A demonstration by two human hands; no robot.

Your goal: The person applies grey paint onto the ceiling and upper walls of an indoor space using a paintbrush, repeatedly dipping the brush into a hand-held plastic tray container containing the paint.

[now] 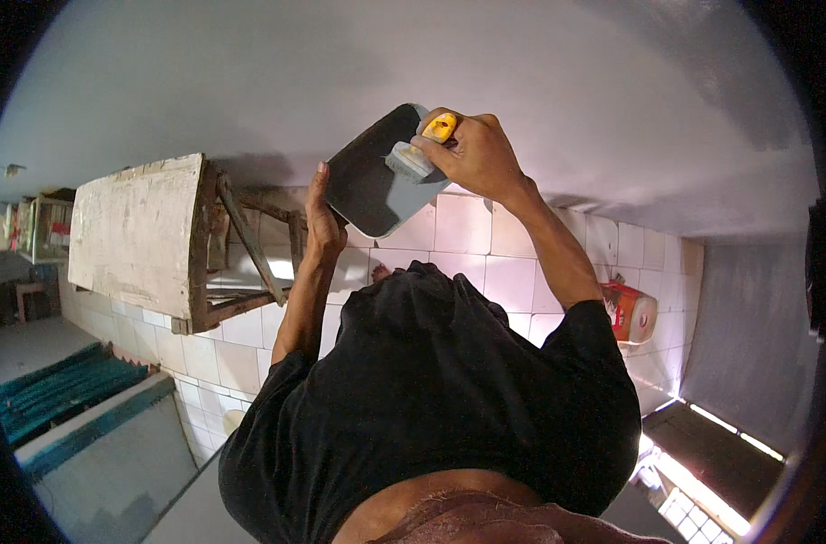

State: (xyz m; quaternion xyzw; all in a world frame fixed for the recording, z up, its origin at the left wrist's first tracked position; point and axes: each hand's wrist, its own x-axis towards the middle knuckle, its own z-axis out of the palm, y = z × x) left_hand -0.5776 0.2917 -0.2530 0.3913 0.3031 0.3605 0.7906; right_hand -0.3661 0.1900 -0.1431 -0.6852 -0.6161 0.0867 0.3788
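My left hand [324, 216] grips the near-left edge of a dark container [363, 177] with rounded corners, its thumb along the outer side. A lighter grey area, which looks like paint, shows across the container's right part. My right hand [481, 156] is closed round the yellow handle [441, 127] of a paintbrush [409, 161]. The brush's pale, grey-coated bristles point down and left over the container; whether they touch its inside I cannot tell. Just beyond both hands rises a grey wall [277, 82].
A worn wooden table [136, 240] with a pale top and bare legs stands at left, close to my left forearm. On the white tiled floor [458, 222], a red and white bucket [632, 313] is by my right elbow. A teal curtain [63, 385] hangs at lower left.
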